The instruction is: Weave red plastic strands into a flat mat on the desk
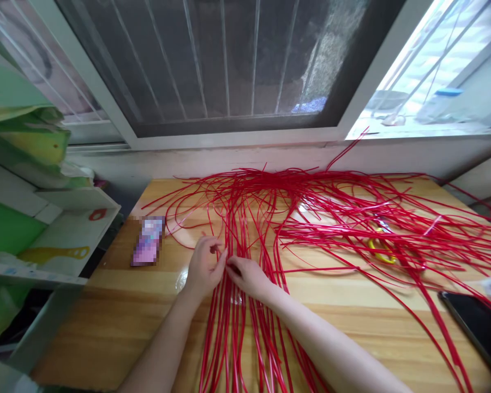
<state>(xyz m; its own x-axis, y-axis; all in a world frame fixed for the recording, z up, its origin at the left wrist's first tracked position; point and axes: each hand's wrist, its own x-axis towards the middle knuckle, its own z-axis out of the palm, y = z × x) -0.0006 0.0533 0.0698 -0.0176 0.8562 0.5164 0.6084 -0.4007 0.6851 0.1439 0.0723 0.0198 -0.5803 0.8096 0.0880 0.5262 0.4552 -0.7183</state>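
Note:
Long, thin red plastic strands run in loose rows down the middle of the wooden table toward me. My left hand is over the left part of these rows, its thumb and fingers curled in a pinch on a red strand. Right beside it, my right hand has its fingertips pinched together on the strands, almost meeting the left thumb. What lies between the fingertips is partly hidden. Pieces of clear tape show across the strands just below my hands.
A thick tangle of red strands lies along the back, spreading right over yellow-handled scissors. A pink-purple, blurred-out flat item is at left. A black phone-like device lies at the right edge. Behind the table stands a window frame.

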